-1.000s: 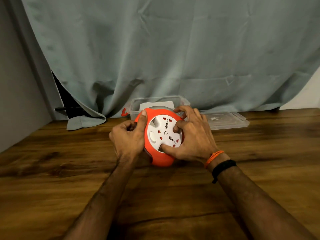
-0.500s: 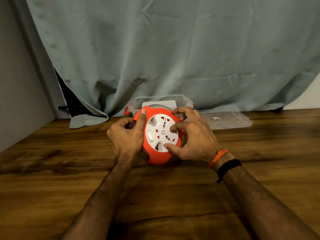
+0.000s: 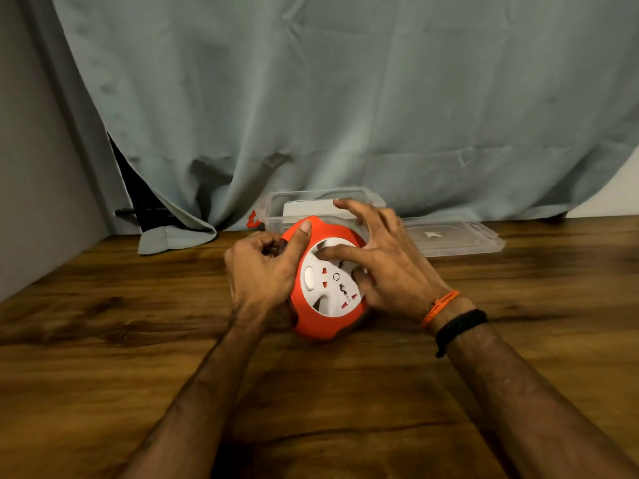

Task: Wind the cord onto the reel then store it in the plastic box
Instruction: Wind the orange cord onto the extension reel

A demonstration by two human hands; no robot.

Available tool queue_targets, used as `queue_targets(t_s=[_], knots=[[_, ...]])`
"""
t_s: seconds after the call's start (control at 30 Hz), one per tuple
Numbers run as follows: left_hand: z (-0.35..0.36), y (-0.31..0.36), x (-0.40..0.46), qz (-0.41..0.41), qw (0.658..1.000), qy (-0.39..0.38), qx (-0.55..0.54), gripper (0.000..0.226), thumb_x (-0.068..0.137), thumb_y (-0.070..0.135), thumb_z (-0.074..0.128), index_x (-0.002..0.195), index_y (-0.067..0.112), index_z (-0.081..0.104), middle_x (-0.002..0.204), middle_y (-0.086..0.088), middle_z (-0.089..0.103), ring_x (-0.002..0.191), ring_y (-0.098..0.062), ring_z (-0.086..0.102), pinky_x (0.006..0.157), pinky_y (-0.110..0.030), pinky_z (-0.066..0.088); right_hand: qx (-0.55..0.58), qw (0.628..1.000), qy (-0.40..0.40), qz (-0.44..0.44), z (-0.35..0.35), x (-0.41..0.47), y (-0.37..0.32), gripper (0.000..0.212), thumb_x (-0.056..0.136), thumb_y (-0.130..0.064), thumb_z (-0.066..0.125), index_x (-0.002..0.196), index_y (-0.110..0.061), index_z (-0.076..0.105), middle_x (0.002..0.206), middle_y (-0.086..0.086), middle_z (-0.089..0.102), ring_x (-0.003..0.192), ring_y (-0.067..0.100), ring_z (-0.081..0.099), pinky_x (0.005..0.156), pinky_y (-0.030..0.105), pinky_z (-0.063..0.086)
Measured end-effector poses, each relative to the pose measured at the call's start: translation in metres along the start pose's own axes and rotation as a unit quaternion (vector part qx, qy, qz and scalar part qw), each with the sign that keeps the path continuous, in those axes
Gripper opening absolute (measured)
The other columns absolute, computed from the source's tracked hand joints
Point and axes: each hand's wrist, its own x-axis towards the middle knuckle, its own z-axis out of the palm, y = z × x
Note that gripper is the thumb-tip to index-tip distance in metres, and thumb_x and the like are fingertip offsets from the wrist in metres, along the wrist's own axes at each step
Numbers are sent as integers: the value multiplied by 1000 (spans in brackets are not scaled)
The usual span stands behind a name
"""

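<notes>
Left hand grips the orange rim of the reel, thumb laid along its top edge, while the right hand spreads over the white socket face, index finger and thumb pressing on it. Tilted on its edge, the reel stands on the wooden tabletop. Just behind it sits the open plastic box, its lid lying beside, before a grey-green curtain.

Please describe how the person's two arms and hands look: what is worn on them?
Both forearms are bare, with no sleeves in view. The left hand and its wrist carry nothing. Just behind the right hand, the wrist carries a thin orange thread band and, next to it, a wider black band. No rings or gloves are visible.
</notes>
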Motion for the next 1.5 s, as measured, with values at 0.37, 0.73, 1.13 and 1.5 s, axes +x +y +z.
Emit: queue_targets(t_s=[0.37, 0.73, 1.13, 1.5], knots=[[3, 1, -3, -15, 999, -17, -27, 59, 72, 67, 69, 60, 9, 70, 57, -12, 68, 59, -35, 66, 59, -46, 55, -73, 997, 25, -16, -6, -1, 6, 56, 53, -33, 68, 108, -43, 66, 153, 3, 30, 127, 29, 39, 99, 49, 32], [2, 0, -1, -45, 998, -15, -34, 41, 81, 50, 76, 60, 15, 73, 56, 1, 70, 58, -22, 69, 56, -33, 57, -68, 996, 53, -7, -1, -2, 1, 59, 45, -39, 67, 104, -37, 69, 144, 3, 42, 124, 30, 43, 101, 52, 29], [7, 0, -7, -85, 996, 17, -29, 46, 81, 52, 75, 55, 14, 68, 45, 6, 63, 43, -2, 54, 49, -19, 45, -39, 997, 33, 50, 5, -4, 5, 58, 45, -39, 63, 103, -39, 69, 137, -1, 45, 118, 24, 45, 99, 48, 30], [0, -6, 4, -129, 989, -5, -67, 33, 84, 45, 73, 63, 20, 71, 53, 11, 69, 53, -5, 67, 50, -18, 53, 250, 962, 39, 102, 10, -6, 12, 61, 59, -12, 74, 117, -30, 65, 132, -8, 44, 123, 12, 41, 103, 35, 41]])
